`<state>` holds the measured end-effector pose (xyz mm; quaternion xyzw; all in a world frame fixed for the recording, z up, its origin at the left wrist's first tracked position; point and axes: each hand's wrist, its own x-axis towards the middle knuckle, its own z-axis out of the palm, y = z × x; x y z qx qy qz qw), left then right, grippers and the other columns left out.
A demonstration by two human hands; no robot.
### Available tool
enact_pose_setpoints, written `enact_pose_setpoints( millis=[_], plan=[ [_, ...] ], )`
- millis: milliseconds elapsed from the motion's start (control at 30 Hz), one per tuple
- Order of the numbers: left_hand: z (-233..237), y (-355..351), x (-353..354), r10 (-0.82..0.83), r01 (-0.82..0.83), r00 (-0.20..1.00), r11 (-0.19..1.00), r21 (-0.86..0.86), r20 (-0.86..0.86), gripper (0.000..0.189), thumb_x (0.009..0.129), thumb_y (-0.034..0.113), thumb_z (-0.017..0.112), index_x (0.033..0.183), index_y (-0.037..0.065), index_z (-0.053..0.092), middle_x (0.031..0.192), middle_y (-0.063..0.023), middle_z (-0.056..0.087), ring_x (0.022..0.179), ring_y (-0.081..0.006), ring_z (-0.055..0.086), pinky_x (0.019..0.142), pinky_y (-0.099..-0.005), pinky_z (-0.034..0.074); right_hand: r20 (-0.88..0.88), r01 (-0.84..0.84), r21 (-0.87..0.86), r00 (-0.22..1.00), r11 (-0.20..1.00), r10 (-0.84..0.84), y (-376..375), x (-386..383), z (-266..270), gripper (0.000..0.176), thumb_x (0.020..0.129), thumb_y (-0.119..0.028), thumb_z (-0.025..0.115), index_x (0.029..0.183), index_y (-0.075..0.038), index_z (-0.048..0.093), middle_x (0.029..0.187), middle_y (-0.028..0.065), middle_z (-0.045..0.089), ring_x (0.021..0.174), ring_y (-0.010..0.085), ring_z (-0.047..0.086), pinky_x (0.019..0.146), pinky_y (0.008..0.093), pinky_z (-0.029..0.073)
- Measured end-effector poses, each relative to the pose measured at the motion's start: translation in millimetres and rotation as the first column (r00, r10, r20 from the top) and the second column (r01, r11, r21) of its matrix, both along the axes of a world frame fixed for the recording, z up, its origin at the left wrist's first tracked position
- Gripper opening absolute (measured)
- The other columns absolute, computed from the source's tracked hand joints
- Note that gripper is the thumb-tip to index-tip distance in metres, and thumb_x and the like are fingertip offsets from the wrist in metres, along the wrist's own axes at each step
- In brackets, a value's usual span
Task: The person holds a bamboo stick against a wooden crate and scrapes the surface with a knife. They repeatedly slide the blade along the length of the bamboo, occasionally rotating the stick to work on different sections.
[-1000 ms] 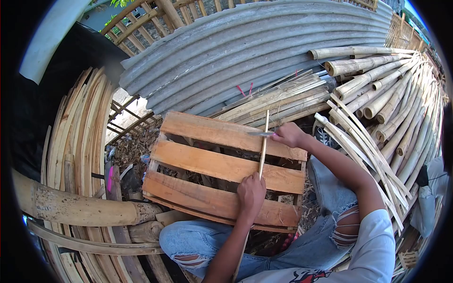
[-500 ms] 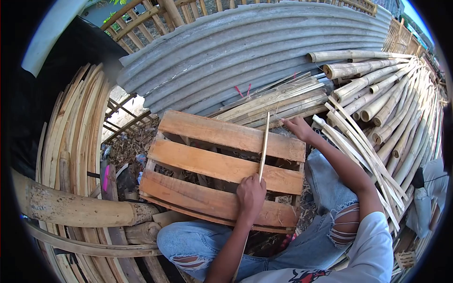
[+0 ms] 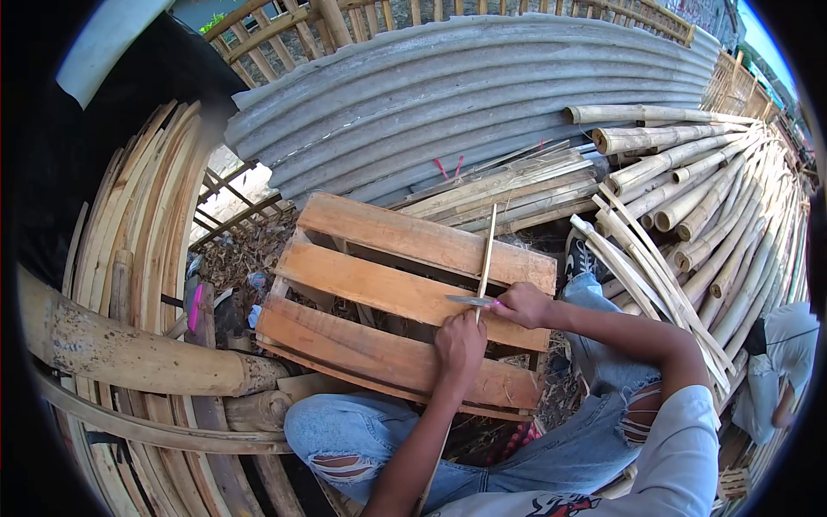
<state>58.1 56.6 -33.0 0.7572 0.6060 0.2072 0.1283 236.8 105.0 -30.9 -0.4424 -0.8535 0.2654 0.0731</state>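
My left hand [image 3: 462, 345] is closed around a thin bamboo strip [image 3: 489, 246]. The strip points away from me over a slatted wooden crate [image 3: 370, 284], and its near end runs back under my forearm. My right hand [image 3: 524, 305] grips a knife [image 3: 465, 300] by its pink handle. The blade lies across the strip, just beyond my left fingers, pointing left. Both hands are above the crate's slats, between my knees.
Split bamboo lengths [image 3: 146, 233] stand at the left, with a thick bamboo pole [image 3: 146, 362] across them. Corrugated sheeting [image 3: 413, 103] stands ahead. Bamboo poles [image 3: 689, 211] and pale strips [image 3: 659, 284] are piled at the right. Another person [image 3: 780, 353] is at the far right.
My right hand has come back toward me from beyond the strip's far end, and the knife is now against the strip near my left hand. My left hand has barely moved.
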Motion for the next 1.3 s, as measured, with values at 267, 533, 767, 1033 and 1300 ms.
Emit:
enact_pose_setpoints(
  millis=[267,533,767,1033,1300],
  plan=[
    [-0.8,-0.4,0.8,0.009,-0.008,0.999,1.0,0.029,-0.036,0.019,0.081,0.018,0.059,0.072,0.001,0.064,0.069,-0.016,0.063,0.069,-0.0325,0.062,0.062,-0.0428,0.051,-0.009,-0.016,-0.065,1.0,0.998,0.016,-7.2,-10.1,8.8,0.057,0.095,-0.044,0.037,0.068,0.0,0.061,0.058,0.0252,0.054,0.061,0.0427,0.055,0.059,0.0493,0.045],
    [3.3,4.6,3.6,0.055,-0.06,0.994,0.997,-0.056,-0.096,0.02,0.082,0.02,0.06,0.073,0.002,0.063,0.068,-0.0163,0.063,0.068,-0.0327,0.064,0.059,-0.0429,0.051,0.106,0.013,0.014,0.994,1.0,-0.014,0.9,-14.8,13.6,0.062,0.092,-0.052,0.036,0.065,-0.003,0.063,0.06,0.0224,0.057,0.061,0.0407,0.058,0.058,0.0487,0.046],
    [-6.6,-7.3,13.5,0.035,-0.036,0.994,0.999,-0.006,-0.104,0.017,0.082,0.019,0.059,0.076,0.003,0.061,0.069,-0.0154,0.063,0.068,-0.0316,0.064,0.059,-0.0429,0.051,0.127,0.137,0.732,0.935,0.668,-0.331,91.9,113.4,-5.3,0.028,0.094,-0.022,0.042,0.112,-0.004,0.054,0.058,0.0159,0.05,0.05,0.0373,0.051,0.047,0.0486,0.042],
    [0.5,-10.7,15.7,0.024,-0.025,0.995,1.0,-0.014,-0.092,0.016,0.082,0.017,0.059,0.073,0.003,0.061,0.067,-0.0139,0.064,0.066,-0.0306,0.064,0.058,-0.0414,0.051,-0.098,0.391,-0.151,0.908,0.908,-0.407,9.2,52.9,19.3,0.06,0.094,-0.044,0.04,0.063,0.005,0.056,0.055,0.0257,0.05,0.058,0.0411,0.054,0.06,0.0473,0.043],
    [-2.3,-11.5,16.8,0.036,-0.033,0.996,0.999,0.036,-0.087,0.016,0.082,0.016,0.058,0.076,0.003,0.064,0.069,-0.0147,0.064,0.066,-0.0309,0.064,0.06,-0.0417,0.051,-0.053,0.226,-0.102,0.971,0.969,-0.232,-28.6,-14.8,3.4,0.065,0.095,-0.049,0.035,0.062,0.002,0.056,0.055,0.025,0.052,0.057,0.0419,0.055,0.054,0.0486,0.044]
  ],
)
